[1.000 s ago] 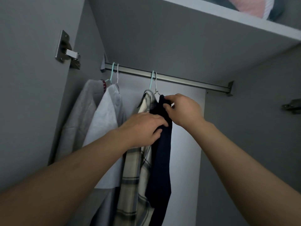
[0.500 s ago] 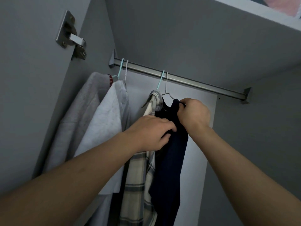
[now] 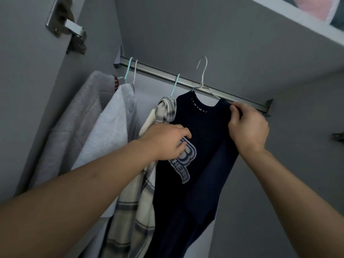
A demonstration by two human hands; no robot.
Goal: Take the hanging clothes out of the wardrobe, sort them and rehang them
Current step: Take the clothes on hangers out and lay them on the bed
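Dim grey wardrobe walls [image 3: 186, 34]; a metal hinge [image 3: 71, 28] on the left door, a shelf [image 3: 297, 21] overhead.

A metal rail [image 3: 188, 81] is running across the wardrobe, carrying three hangers with a grey jacket [image 3: 74, 127], a pale grey top [image 3: 111, 131] and a checked shirt [image 3: 135, 202].
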